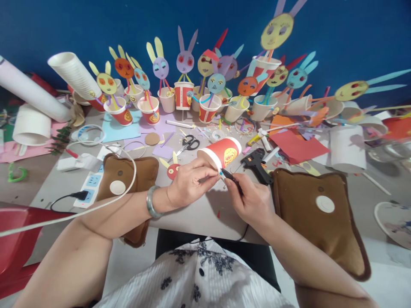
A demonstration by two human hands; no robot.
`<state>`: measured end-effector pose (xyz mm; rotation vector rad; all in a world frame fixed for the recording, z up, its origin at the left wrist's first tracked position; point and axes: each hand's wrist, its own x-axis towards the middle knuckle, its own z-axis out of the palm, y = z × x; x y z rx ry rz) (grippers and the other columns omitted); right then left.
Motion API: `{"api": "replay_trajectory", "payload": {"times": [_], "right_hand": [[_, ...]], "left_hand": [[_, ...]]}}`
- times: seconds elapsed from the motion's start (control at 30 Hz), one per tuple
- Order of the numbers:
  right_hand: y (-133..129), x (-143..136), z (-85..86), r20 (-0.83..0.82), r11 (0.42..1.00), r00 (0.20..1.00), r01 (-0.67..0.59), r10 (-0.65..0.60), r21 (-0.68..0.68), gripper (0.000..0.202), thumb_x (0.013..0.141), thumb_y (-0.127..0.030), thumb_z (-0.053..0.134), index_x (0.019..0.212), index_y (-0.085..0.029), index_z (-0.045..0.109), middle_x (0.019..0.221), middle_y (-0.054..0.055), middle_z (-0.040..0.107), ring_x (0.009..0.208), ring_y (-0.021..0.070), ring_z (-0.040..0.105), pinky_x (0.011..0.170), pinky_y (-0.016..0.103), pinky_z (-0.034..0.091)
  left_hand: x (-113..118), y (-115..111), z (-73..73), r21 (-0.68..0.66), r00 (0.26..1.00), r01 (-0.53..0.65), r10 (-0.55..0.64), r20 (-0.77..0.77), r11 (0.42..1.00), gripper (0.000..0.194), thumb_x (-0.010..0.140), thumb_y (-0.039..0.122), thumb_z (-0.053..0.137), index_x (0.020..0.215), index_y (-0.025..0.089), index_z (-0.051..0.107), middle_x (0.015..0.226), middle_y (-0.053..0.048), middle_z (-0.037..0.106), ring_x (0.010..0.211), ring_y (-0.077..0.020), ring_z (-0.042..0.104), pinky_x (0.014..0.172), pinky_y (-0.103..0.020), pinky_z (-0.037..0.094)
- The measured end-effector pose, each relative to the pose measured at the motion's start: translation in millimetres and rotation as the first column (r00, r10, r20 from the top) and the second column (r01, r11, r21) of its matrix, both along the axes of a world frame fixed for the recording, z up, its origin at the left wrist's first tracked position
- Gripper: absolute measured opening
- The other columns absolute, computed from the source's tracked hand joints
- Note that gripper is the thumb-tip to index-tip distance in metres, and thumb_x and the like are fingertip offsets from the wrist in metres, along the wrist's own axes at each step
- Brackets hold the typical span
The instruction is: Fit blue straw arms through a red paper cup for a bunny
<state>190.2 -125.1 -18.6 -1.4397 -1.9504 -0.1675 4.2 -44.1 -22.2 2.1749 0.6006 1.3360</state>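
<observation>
My left hand [195,182], with a bracelet on the wrist, is closed in a pinch. What sits between its fingertips is too small to name; a bit of blue shows there. My right hand [250,196] grips a slim black pen-like tool [230,175], its tip meeting the left fingertips. Just behind both hands, a red and white paper cup [229,153] lies on its side. Beyond the left hand is a red paper rabbit head [173,171] with pale yellow ears. A black glue gun [257,164] rests right of the cup.
Several paper cups with rabbit figures [184,94] line the back by the blue wall. Scissors [191,142], red paper [300,144] and scraps litter the table. Brown padded bags [321,226] lie on both sides. A white cable [130,184] crosses above my left forearm, near a power strip [91,184].
</observation>
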Motion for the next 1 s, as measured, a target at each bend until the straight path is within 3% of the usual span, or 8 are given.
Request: {"api": "replay_trajectory", "payload": {"times": [0.3,0.67,1.0], "right_hand": [[4.0,1.2,-4.5,0.018,0.997,0.999,0.026,-0.028,0.078,0.015,0.1,-0.028,0.061,0.093,-0.016,0.063,0.059,-0.003,0.063,0.043,0.0086,0.052,0.049,0.022,0.038],[6.2,3.5,-3.8,0.117,0.989,0.991,0.048,-0.065,0.141,0.017,0.101,-0.031,0.061,0.098,-0.014,0.062,0.058,-0.002,0.062,0.046,0.0112,0.057,0.05,0.023,0.039],[4.0,2.3,-2.9,0.077,0.996,0.995,0.054,-0.059,0.068,0.018,0.102,-0.032,0.059,0.1,-0.014,0.063,0.06,-0.001,0.065,0.048,0.011,0.059,0.05,0.022,0.04]], "left_hand": [[1.0,1.2,-0.2,0.018,1.0,-0.025,0.025,0.001,1.0,0.011,0.092,0.022,0.072,0.082,0.018,0.069,0.08,-0.002,0.069,0.072,-0.0099,0.065,0.064,-0.021,0.049],[0.7,3.3,3.2,-0.126,1.0,0.007,-0.006,0.005,0.992,0.019,0.092,0.023,0.067,0.075,0.017,0.06,0.071,0.001,0.061,0.065,-0.0095,0.057,0.06,-0.022,0.047],[0.3,-2.1,4.6,-0.151,1.0,0.015,-0.019,-0.023,0.988,0.015,0.094,0.021,0.065,0.079,0.017,0.061,0.081,-0.002,0.07,0.068,-0.0088,0.063,0.061,-0.02,0.05]]}}
